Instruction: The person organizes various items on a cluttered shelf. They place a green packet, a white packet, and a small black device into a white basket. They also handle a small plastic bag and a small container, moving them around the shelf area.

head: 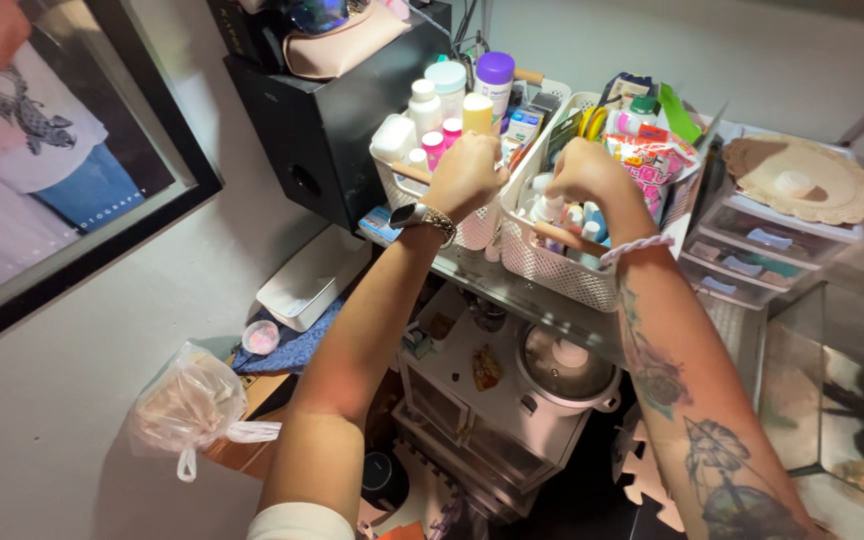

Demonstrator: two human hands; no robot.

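Observation:
Two white perforated baskets stand side by side on a shelf. The left basket holds several bottles and tubes with white, pink, yellow and purple caps. The right basket holds small bottles, scissors and a red snack packet. My left hand, with a watch on the wrist, is closed over the rim between the baskets, by a yellow-capped tube. My right hand, with a pink bracelet, reaches into the right basket with fingers curled. What either hand grips is hidden.
A black speaker box stands left of the baskets. A small clear drawer unit with a woven mat on top sits at right. Below are a white rice cooker, a white cabinet, a plastic bag and a framed picture against the wall.

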